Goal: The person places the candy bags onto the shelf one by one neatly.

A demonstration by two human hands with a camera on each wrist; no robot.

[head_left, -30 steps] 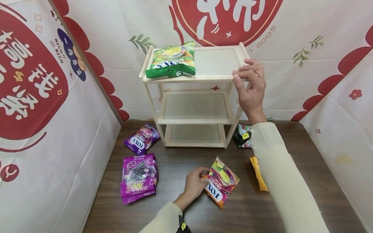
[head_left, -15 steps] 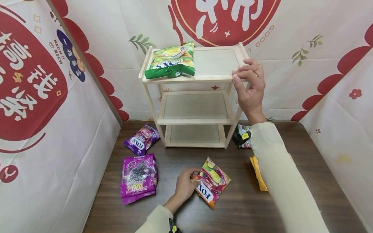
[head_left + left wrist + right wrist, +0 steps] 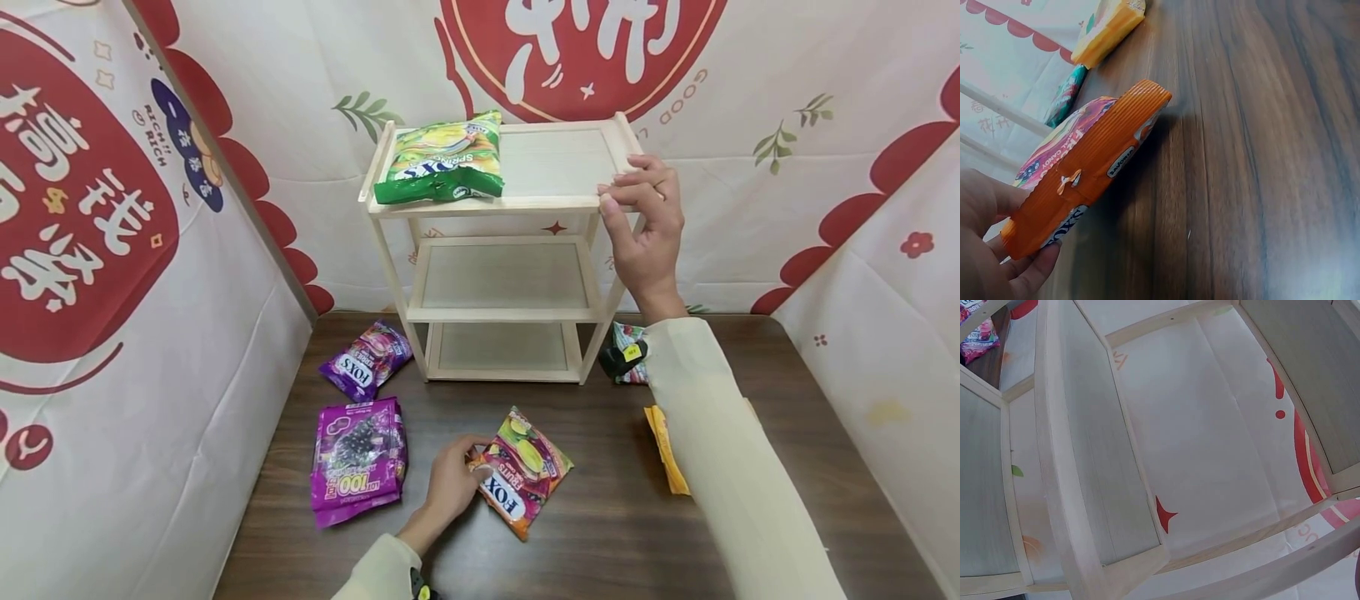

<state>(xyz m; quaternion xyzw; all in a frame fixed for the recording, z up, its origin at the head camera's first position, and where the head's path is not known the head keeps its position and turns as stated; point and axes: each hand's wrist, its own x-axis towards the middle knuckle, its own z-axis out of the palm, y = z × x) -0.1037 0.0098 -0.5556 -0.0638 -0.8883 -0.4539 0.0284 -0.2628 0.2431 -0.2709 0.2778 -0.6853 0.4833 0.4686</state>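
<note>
My left hand [image 3: 452,482] pinches the left edge of a Fox's fruit candy bag [image 3: 522,471] over the front of the table. In the left wrist view, the bag's orange crimped end [image 3: 1088,165] is tilted, with thumb and fingers on either side. At the top right corner of a three-tier wooden shelf [image 3: 502,315], my right hand [image 3: 648,229] grips the edge of the top tier. A green Fox's candy bag [image 3: 442,158] lies on that tier's left half. The right wrist view shows the shelf's frame and panels [image 3: 1110,456], while the hand itself is hardly visible there.
Left of the shelf lie a purple Fox's bag [image 3: 367,360] and a magenta grape candy bag [image 3: 357,461]. A yellow packet [image 3: 666,450] is partly under my right sleeve. Another bag [image 3: 630,354] sits by the shelf's right leg. Printed cloth walls [image 3: 787,225] enclose the table.
My left hand has slid left across the table front, carrying the fruit candy bag with it. The right hand stays on the shelf corner.
</note>
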